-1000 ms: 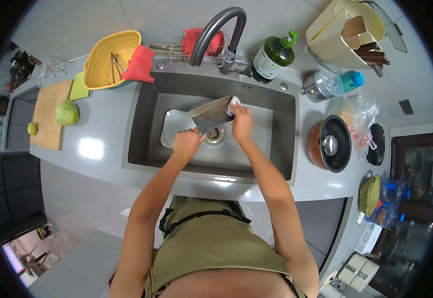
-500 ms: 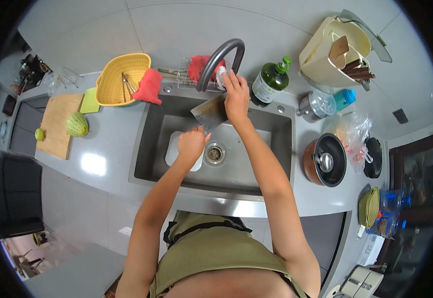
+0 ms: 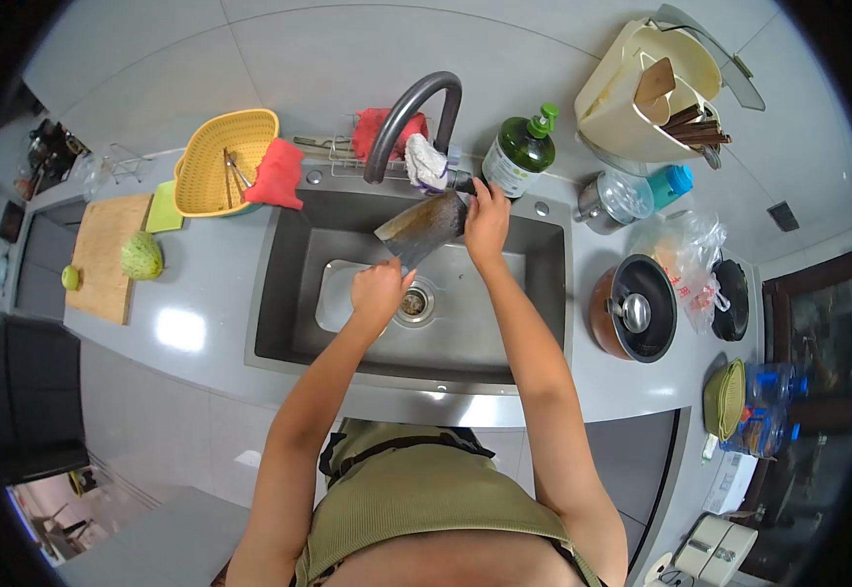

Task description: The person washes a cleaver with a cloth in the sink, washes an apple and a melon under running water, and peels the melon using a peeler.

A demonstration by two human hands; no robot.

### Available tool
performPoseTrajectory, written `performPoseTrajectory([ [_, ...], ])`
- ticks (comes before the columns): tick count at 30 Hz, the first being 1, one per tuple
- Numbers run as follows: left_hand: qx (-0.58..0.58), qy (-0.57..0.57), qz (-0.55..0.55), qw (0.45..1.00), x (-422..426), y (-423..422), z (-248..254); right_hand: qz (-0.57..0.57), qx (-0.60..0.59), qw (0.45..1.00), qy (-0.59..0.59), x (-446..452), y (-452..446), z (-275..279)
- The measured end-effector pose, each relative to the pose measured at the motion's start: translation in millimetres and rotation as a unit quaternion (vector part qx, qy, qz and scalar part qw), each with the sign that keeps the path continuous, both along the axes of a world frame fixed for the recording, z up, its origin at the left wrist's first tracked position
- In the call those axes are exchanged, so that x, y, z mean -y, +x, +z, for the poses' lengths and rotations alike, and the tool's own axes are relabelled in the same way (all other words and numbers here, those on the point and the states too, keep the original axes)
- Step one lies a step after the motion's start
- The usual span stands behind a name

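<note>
My left hand (image 3: 379,291) is closed around the handle end of a cleaver (image 3: 416,233), and its broad wet-looking blade slants up to the right over the sink (image 3: 504,338). Behind the blade's right end, my right hand (image 3: 486,223) has its fingers at the dark faucet handle (image 3: 461,182), apparently gripping it; the fingertips are partly hidden. The dark curved faucet (image 3: 440,86) arches over the sink's back edge, and I see no stream of water. A white cloth (image 3: 426,162) hangs by the faucet base. Under my left hand lies a pale tray (image 3: 336,298) in the basin.
Left on the counter are a yellow basket (image 3: 209,157) with a red cloth (image 3: 277,174), a cutting board (image 3: 103,269) and a green melon-like fruit (image 3: 141,256). A green pump bottle (image 3: 522,152), utensil holder (image 3: 631,98) and dark pot (image 3: 646,333) stand at the right.
My right hand has moved down and right from beside the white cloth to the faucet handle. The cloth is now uncovered. My left hand keeps hold of the cleaver; the view has shifted slightly.
</note>
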State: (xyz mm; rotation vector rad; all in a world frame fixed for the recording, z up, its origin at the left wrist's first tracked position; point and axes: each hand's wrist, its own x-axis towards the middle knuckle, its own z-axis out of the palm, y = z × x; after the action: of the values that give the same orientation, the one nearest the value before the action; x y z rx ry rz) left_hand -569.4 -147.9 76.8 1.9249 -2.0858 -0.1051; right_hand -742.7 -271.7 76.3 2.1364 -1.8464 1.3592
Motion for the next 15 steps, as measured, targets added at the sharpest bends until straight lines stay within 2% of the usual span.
performPoseTrajectory([
  [3, -0.012, 0.009, -0.003, 1.0, 0, -4, -6, 0.02, -0.002, 1.0, -0.021, 8, -7, -9],
  [6, -0.003, 0.023, 0.012, 1.0, 3, -7, -3, 0.048, -0.071, 0.995, -0.061, 4, 8, 18],
  [9, -0.008, 0.025, 0.013, 1.0, 4, -5, -5, 0.083, -0.092, 0.992, 0.005, 6, 22, 13],
  [13, 0.0, 0.012, 0.026, 1.0, 1, 0, -10, 0.076, -0.142, 0.987, -0.023, 7, 26, 10],
  [15, 0.008, 0.004, 0.024, 1.0, 0, 2, -12, 0.072, -0.175, 0.982, 0.011, 5, 27, 13],
])
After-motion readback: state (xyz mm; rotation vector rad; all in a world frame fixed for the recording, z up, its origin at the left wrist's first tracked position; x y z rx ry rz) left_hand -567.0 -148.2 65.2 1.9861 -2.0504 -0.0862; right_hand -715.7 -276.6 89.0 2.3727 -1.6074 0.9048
